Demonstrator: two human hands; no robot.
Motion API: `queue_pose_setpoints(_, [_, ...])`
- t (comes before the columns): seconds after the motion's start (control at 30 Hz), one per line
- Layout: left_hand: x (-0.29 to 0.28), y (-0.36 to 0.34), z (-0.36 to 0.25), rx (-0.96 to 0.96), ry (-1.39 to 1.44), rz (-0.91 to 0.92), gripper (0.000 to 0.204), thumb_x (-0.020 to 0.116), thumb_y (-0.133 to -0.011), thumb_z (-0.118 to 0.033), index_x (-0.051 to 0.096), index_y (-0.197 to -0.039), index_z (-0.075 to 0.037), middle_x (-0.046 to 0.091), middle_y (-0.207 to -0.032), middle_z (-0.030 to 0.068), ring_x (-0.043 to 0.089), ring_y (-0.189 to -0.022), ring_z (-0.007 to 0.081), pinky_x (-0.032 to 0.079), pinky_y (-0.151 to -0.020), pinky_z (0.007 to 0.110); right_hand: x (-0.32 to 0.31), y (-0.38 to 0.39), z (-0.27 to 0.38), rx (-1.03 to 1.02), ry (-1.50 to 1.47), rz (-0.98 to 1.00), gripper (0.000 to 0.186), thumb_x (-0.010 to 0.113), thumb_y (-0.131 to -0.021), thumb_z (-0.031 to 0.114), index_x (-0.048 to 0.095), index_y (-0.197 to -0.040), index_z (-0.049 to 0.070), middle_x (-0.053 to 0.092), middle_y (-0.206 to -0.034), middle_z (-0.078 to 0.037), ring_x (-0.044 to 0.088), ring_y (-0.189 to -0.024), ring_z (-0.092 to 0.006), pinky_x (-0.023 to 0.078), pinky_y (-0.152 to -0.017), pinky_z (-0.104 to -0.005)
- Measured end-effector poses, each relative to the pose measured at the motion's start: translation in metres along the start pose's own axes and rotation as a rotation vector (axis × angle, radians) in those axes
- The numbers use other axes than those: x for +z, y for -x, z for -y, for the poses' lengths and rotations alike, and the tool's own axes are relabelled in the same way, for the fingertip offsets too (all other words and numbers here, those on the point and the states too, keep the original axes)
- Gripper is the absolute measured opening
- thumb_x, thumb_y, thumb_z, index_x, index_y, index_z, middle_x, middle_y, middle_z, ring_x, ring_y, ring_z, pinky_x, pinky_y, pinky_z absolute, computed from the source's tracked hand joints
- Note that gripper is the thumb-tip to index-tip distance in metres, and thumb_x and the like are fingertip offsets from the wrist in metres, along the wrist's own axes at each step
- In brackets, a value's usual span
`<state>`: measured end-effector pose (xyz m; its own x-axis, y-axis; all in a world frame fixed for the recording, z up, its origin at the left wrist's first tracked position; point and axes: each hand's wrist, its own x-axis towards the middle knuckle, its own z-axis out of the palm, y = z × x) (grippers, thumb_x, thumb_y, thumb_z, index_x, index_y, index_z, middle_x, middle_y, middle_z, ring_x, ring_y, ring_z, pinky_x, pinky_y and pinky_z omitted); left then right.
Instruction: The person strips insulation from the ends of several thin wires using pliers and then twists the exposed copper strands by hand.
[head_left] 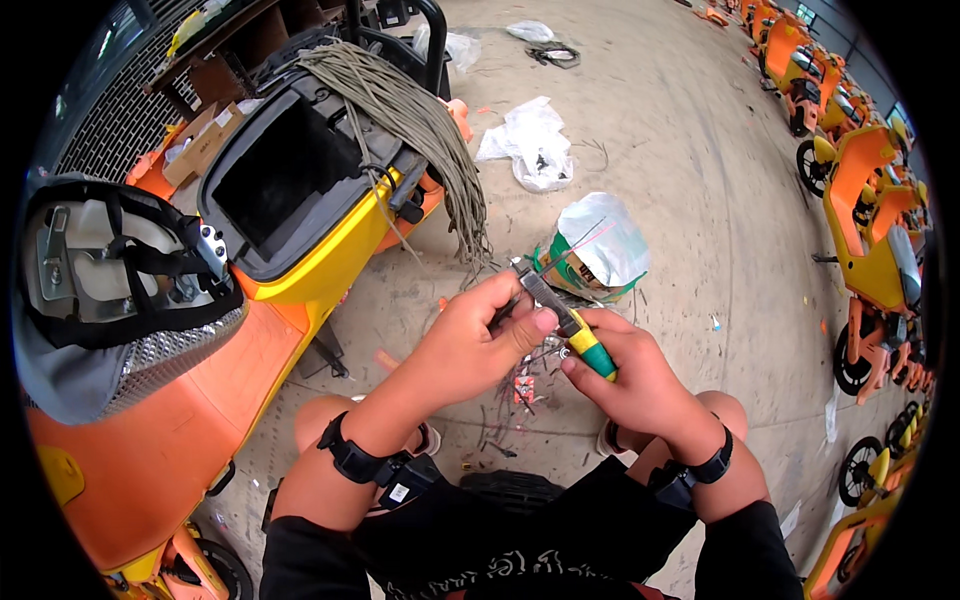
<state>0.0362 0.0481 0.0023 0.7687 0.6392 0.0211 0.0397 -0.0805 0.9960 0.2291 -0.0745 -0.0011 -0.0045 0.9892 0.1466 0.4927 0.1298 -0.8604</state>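
Note:
Between my knees, my right hand (630, 370) is closed around the yellow and green handles of a pair of pliers (592, 348), whose grey jaws point up and left. My left hand (485, 335) pinches a thin dark wire (500, 314) right at the jaws, its thumb close to the metal. Thin red and dark wires (585, 240) stick up past the jaw tips. How the wires sit in the jaws is hidden by my fingers. Below my hands, wire scraps and a small red piece (523, 390) are scattered on the floor.
A green and white bucket-like container (610, 245) stands just beyond my hands. At left is a yellow-orange scooter (180, 370) with an open storage box (290, 180) and a bundle of grey cables (400, 110). White plastic bags (535, 140) lie ahead; orange scooters (870, 220) line the right.

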Motion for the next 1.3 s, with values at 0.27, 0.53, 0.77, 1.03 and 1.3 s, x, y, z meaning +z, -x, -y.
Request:
queue_pose_setpoints(0.27, [-0.006, 0.003, -0.007, -0.078, 0.285, 0.033, 0.027, 0.047, -0.109, -0.024, 0.061, -0.112, -0.001, 0.061, -0.08, 0.002, 0.046, -0.068, 0.0055, 0.04, -0.063, 0.022, -0.002, -0.003, 0.0, 0.089, -0.126, 0.045, 0.019, 0.072, -0.089, 0.01, 0.065, -0.099, -0.005, 0.064, -0.113, -0.016, 0.064, -0.095, -0.0309, 0.051, -0.085, -0.0379])
queue_pose_setpoints(0.53, [-0.001, 0.005, 0.0, 0.02, -0.094, -0.269, 0.021, 0.059, -0.103, -0.016, 0.068, -0.108, 0.002, 0.068, -0.078, 0.0018, 0.057, -0.069, 0.0048, 0.046, -0.062, 0.023, 0.005, -0.002, -0.004, 0.028, 0.02, -0.042, 0.02, 0.073, -0.089, 0.012, 0.066, -0.096, -0.005, 0.064, -0.116, -0.019, 0.065, -0.096, -0.0375, 0.052, -0.085, -0.0402])
queue_pose_setpoints(0.77, [0.002, 0.006, -0.002, 0.017, -0.114, -0.328, 0.016, 0.064, -0.101, -0.013, 0.07, -0.103, 0.002, 0.069, -0.08, 0.0009, 0.058, -0.072, 0.0038, 0.045, -0.062, 0.021, 0.007, -0.002, -0.006, -0.003, 0.105, -0.052, 0.021, 0.073, -0.089, 0.014, 0.066, -0.093, -0.005, 0.064, -0.117, -0.021, 0.065, -0.095, -0.0402, 0.053, -0.083, -0.0426])
queue_pose_setpoints(1.03, [-0.001, 0.005, 0.0, -0.007, -0.241, -0.291, 0.018, 0.067, -0.098, -0.015, 0.069, -0.106, 0.001, 0.07, -0.081, 0.0027, 0.06, -0.072, 0.0047, 0.046, -0.063, 0.022, 0.001, -0.004, 0.004, 0.079, 0.096, -0.008, 0.022, 0.073, -0.089, 0.015, 0.067, -0.091, -0.006, 0.068, -0.106, -0.02, 0.066, -0.087, -0.039, 0.053, -0.078, -0.0417])
queue_pose_setpoints(1.3, [0.002, 0.004, -0.009, -0.026, -0.428, -0.191, 0.024, 0.075, -0.093, -0.018, 0.061, -0.102, -0.001, 0.061, -0.079, 0.0023, 0.053, -0.071, 0.0099, 0.045, -0.062, 0.028, -0.002, -0.004, 0.016, 0.236, -0.045, 0.052, 0.021, 0.072, -0.09, 0.014, 0.068, -0.094, -0.006, 0.067, -0.096, -0.017, 0.064, -0.079, -0.0324, 0.052, -0.075, -0.0387])
